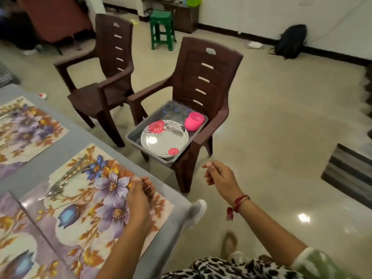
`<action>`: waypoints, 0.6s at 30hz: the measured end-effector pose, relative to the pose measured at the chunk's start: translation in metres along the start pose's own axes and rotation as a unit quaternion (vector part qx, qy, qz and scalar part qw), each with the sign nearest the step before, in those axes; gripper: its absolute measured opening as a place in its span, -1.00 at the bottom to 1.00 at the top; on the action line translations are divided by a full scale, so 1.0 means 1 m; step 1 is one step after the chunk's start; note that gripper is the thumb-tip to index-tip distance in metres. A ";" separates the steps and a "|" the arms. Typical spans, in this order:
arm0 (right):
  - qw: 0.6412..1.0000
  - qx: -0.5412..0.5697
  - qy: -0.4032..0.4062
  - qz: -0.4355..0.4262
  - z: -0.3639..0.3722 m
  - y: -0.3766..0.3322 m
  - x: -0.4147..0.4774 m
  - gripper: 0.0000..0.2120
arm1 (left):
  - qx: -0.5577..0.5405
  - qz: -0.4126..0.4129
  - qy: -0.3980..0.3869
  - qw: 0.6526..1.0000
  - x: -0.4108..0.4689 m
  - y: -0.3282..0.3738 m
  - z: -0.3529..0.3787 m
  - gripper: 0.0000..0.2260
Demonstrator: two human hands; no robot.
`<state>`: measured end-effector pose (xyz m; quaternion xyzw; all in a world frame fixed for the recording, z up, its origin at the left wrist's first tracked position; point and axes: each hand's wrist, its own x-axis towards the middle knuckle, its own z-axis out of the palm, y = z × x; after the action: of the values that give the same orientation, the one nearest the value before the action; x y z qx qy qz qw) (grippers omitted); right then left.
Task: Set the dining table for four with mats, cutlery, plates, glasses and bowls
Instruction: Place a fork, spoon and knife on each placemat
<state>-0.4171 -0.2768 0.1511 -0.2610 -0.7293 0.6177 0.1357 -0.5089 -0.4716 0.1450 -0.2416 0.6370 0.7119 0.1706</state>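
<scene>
A floral mat (96, 198) lies on the grey table (40, 164), with a spoon and fork (62, 182) on its far left side. My left hand (140, 200) rests on the mat's right edge and grips thin metal cutlery (148, 186), blurred at the fingertips. My right hand (219, 176) hangs in the air past the table's corner, fingers loosely curled, holding nothing. On a brown chair (203, 81) sits a grey tray (133, 137) holding white flowered plates (164, 139), more cutlery (175, 128), a pink bowl (194, 120) and clear glasses (177, 109).
Two more floral mats lie on the table, one at the far left (26, 129) and one at the near left (24, 248). A second brown chair (100, 77) stands left of the tray chair. A green stool (162, 29) and a black backpack (289, 41) are further back.
</scene>
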 end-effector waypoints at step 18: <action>0.962 -0.050 -0.269 -0.005 0.025 0.002 0.336 -0.80 | -0.143 0.028 0.249 0.958 0.125 0.048 0.162 -0.81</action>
<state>-0.7081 -0.1130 0.1024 -0.0879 -0.7699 0.6275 -0.0759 -0.6587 -0.3257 0.1258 -0.4151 0.5575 0.7173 -0.0493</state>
